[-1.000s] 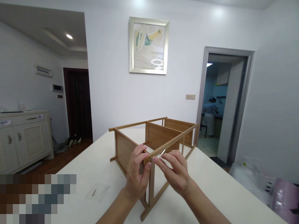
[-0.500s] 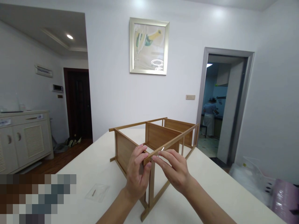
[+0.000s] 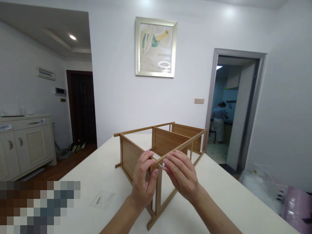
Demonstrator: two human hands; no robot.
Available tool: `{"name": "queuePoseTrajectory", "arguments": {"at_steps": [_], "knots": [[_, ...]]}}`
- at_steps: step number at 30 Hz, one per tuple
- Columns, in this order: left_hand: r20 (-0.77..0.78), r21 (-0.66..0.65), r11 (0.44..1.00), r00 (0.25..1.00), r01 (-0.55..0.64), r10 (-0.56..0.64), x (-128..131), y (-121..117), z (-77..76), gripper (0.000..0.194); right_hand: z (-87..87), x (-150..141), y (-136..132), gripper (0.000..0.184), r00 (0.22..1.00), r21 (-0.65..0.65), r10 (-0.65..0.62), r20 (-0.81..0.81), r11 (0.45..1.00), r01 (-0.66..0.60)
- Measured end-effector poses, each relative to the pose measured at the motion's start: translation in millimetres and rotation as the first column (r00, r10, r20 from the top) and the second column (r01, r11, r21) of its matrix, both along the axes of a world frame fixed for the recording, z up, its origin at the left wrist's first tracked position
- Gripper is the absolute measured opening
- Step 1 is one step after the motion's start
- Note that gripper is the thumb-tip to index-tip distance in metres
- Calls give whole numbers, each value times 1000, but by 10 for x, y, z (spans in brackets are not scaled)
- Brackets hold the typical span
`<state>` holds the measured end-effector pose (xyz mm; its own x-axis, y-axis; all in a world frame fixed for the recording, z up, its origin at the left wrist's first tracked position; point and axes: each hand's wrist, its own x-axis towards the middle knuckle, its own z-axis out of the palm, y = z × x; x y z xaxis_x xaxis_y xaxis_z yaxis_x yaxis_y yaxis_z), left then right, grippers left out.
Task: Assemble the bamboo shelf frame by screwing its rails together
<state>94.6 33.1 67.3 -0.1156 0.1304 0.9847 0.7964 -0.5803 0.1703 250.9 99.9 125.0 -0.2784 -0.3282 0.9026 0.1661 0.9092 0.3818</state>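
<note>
A wooden shelf rack [image 3: 136, 158] lies on its side on the white table [image 3: 202, 201]. My left hand [image 3: 144, 180] is closed around the near end of its upper rail, with the thumb on the near side. Just right of it, my right hand [image 3: 181, 172] pinches a small bent metal hex key [image 3: 162, 165]. One end of the key meets the rail close to its end; the fingers hide the rest. A clear plastic bag [image 3: 103, 199] with a small screw [image 3: 98, 200] lies left of my left forearm.
A white cabinet [image 3: 29, 146] stands at the left, near a dark door [image 3: 82, 107]. Beyond the doorway at right, a person [image 3: 218, 118] stands in another room. A pink wrapped bundle [image 3: 296, 208] and clear plastic wrapping [image 3: 258, 188] sit right of the table.
The hex key has turned, its long arm swinging from pointing upward to lying under my right fingers. My right hand has shifted slightly up around it; my left hand stays on the rail.
</note>
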Motion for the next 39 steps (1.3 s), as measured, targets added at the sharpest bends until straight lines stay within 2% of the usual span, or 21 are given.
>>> {"name": "queuePoseTrajectory", "arguments": {"at_steps": [14,22,26,32,36,39], "knots": [[12,12,1000,1000,-6,5,21,-4,26,29,-55,-10,-81,23,1000,-112,5,-17,994,-7],[-12,14,1000,1000,-4,4,16,-4,23,34,-81,-45,-92,22,999,-140,1,-36,990,-6],[-13,3,1000,1000,-2,2,4,-4,1,35,-86,-54,-102,24,999,-125,-29,-45,992,24],[-48,-12,1000,999,20,-21,-36,7,23,39,-61,37,-106,29,999,-62,18,-43,998,-20],[-54,-59,998,998,-32,29,-29,-98,-17,49,-202,134,-73,25,999,-102,50,-22,993,-52],[4,-80,987,990,-137,138,-38,-295,-220,53,-462,207,-31,24,991,-147,98,93,986,-83]]}}
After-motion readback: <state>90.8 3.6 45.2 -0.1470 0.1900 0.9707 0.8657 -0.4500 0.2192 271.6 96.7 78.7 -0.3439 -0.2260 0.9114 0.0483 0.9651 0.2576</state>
